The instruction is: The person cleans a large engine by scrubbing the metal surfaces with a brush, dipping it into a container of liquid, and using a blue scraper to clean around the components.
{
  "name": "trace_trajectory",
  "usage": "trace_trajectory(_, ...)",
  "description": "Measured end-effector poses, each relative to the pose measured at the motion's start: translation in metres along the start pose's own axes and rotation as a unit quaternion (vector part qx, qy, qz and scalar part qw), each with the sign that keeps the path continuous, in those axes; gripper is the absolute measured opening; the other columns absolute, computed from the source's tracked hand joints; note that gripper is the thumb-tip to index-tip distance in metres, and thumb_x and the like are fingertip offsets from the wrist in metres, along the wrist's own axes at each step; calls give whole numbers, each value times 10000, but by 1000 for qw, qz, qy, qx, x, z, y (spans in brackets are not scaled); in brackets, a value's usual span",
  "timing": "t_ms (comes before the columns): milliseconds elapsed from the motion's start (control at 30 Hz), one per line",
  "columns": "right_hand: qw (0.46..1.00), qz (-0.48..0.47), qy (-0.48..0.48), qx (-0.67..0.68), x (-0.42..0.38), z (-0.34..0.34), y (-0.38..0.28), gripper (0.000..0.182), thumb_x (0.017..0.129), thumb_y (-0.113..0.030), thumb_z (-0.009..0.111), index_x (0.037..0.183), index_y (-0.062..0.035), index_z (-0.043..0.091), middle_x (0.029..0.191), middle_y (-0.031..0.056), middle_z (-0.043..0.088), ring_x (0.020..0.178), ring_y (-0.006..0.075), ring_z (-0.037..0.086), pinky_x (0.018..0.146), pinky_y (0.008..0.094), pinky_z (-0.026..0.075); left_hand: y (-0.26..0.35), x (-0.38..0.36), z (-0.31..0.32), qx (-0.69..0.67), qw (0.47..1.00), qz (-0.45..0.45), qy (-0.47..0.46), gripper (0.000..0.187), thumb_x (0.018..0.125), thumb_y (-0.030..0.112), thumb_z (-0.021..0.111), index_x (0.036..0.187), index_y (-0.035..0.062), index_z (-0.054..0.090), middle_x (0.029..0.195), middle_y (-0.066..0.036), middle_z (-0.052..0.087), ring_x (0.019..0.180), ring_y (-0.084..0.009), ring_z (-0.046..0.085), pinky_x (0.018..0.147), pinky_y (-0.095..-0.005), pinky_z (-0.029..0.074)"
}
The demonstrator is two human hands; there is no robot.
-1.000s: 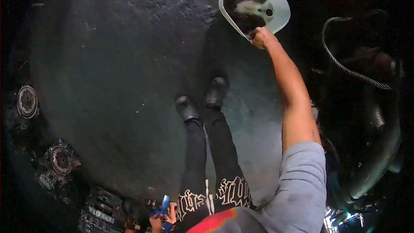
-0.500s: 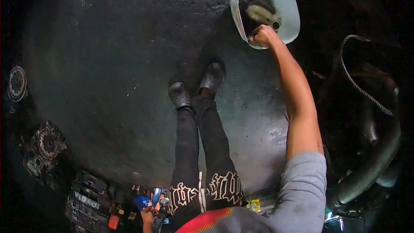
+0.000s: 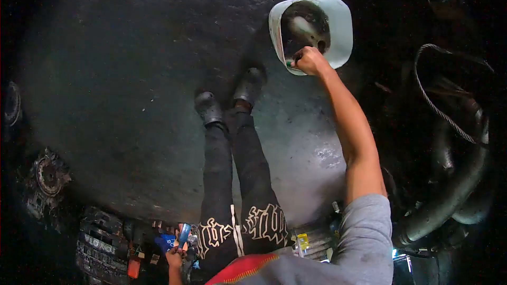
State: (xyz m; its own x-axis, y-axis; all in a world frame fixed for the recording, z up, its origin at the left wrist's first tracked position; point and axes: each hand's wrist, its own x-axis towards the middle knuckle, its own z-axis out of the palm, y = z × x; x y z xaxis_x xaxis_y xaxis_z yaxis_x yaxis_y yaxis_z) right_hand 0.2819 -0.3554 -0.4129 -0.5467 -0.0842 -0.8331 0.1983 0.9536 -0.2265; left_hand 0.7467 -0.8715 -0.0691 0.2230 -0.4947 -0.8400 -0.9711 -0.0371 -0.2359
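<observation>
My right arm reaches forward over the floor. My right hand (image 3: 311, 60) is closed on the near rim of a whitish plastic container with a cut-open top (image 3: 340, 31). A small green thing shows by the fingertips, too little of it to name. Dark residue coats the inside of the container, with a pale patch and a dark round spot at its bottom. My left hand is not in view. The small bare hand (image 3: 174, 257) at the lower left looks too far off to be mine; it is near a blue elongated object (image 3: 184, 235).
My shoes (image 3: 227, 97) stand on the dark, stained floor (image 3: 132, 74). A twisted cable (image 3: 443, 113) and thick pipes (image 3: 449, 211) lie at the right. At the left are a round greasy machine part (image 3: 50, 176) and a dark engine block (image 3: 103, 245). Behind my legs are cluttered small items, one yellow (image 3: 302, 241).
The container and my right hand appear lower and further left, the hand still at the rim. The rest of the view has shifted slightly left too.
</observation>
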Motion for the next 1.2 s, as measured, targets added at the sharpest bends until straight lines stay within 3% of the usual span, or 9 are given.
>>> trace_trajectory(367, 980, 76, 49, 175, 26, 22, 57, 336, 642, -323, 673, 880, -89, 639, 860, 140, 616, 812, 256, 590, 726, 334, 448, 16, -15, -2, 3, 1000, 24, -4, 168, 747, 22, 527, 852, -106, 561, 613, -75, 550, 500, -145, 518, 478, -265, 417)
trace_trajectory(433, 911, 153, 205, 323, 36, 38, 76, 330, 641, -324, 674, 877, -96, 638, 847, 127, 620, 802, 262, 590, 718, 330, 446, 26, -21, 2, -13, 1000, 6, -18, 171, 744, 20, 538, 854, -109, 556, 614, -73, 544, 508, -147, 524, 481, -271, 430)
trace_trajectory(500, 879, 202, 314, 297, 39, 45, 85, 326, 643, -337, 670, 873, -108, 639, 835, 117, 622, 803, 261, 591, 713, 326, 448, 11, -21, -4, -202, 979, 20, -22, 121, 738, -4, 548, 809, -102, 544, 609, -74, 530, 502, -153, 519, 478, -292, 453)
trace_trajectory(667, 895, 275, 351, 2, 37, 38, 72, 356, 729, -377, 507, 1035, -204, 564, 923, 97, 605, 864, 301, 560, 731, 394, 432, 1, -14, -7, -129, 992, -13, 9, 60, 731, -27, 546, 702, -59, 504, 602, -70, 510, 505, -157, 520, 476, -304, 462)
trace_trajectory(767, 883, 234, 394, 101, 71, 69, 99, 354, 729, -378, 496, 1030, -205, 566, 953, 97, 595, 895, 307, 547, 749, 402, 429, 4, -22, -11, -118, 990, -69, 33, 48, 734, -26, 545, 709, -54, 515, 612, -64, 511, 535, -161, 535, 487, -308, 463)
trace_trajectory(900, 910, 216, 354, -6, 60, 85, 80, 377, 722, -391, 490, 1012, -169, 582, 923, 114, 601, 881, 311, 553, 756, 403, 427, 3, -30, -15, -27, 997, -52, 41, 49, 741, -16, 551, 734, -60, 530, 632, -70, 519, 547, -165, 537, 498, -319, 461)
trace_trajectory(1067, 923, 180, 322, 105, 36, 83, 65, 351, 699, -364, 552, 957, -133, 611, 931, 138, 593, 896, 324, 544, 765, 404, 423, 4, -19, -16, -74, 996, -44, 19, 90, 752, 2, 557, 786, -77, 530, 651, -80, 531, 545, -168, 534, 520, -312, 466)
trace_trajectory(1167, 880, 185, 377, 222, 11, 86, 74, 300, 697, -282, 617, 915, -76, 614, 865, 114, 618, 793, 267, 582, 696, 342, 445, 14, -14, -20, -114, 993, 4, 18, 104, 755, 1, 555, 809, -83, 528, 651, -84, 538, 540, -169, 532, 510, -302, 469)
trace_trajectory(1200, 820, 181, 425, 339, -3, 82, 72, 262, 707, -233, 625, 890, -45, 611, 817, 98, 614, 723, 216, 568, 640, 304, 438, 26, -18, -17, -80, 997, 6, 23, 102, 755, -4, 553, 812, -85, 528, 651, -85, 538, 535, -168, 529, 501, -301, 466)
